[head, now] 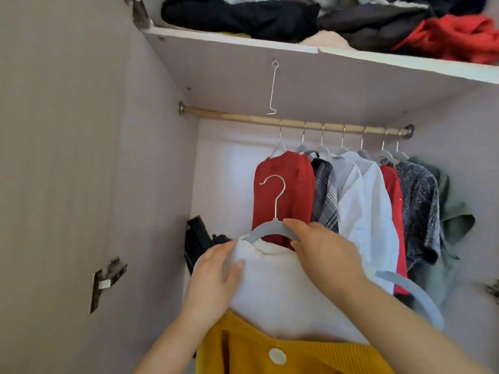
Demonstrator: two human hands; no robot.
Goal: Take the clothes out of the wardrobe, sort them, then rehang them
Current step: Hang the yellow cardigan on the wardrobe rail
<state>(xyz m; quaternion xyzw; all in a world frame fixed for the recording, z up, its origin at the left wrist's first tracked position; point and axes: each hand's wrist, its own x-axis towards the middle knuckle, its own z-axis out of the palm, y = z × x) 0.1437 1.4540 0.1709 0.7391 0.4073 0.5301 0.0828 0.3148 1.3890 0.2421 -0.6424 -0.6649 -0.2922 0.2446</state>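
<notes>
Being held up before the open wardrobe is a white soft-fabric top (pixel 278 287), sitting on a grey curved hanger with a silver wire hook (pixel 263 231). The hook is pointing upward and is catching on nothing; it is standing well below the rail, in front of the leftmost hung garment.

The left hand (pixel 216 271) is gripping the top's shoulder, fingers curled over the fabric and thumb pressing on the front. The right hand (pixel 324 252) is gripping the hanger's other arm near the neck, fingers wrapped around it.

A mustard-yellow knitted garment with a white button (pixel 243 346) is lying directly below the white top. Whether it is on a hanger cannot be told. A second grey hanger arm (pixel 415 295) is showing under the right forearm.

Seven hangers are hanging on the wooden rail (pixel 237 116), carrying a row of red, checked, white, dark patterned and green garments (pixel 364 211), bunched toward the right. The left stretch of the rail is carrying nothing.

Rehanging is judged to be well advanced. The white top is waiting to be hooked on, and the yellow garment appears to be left after it.

Folded dark and red clothes (pixel 243 14) are lying piled on the white shelf (pixel 243 41) above; whether they belong to the job cannot be told.
</notes>
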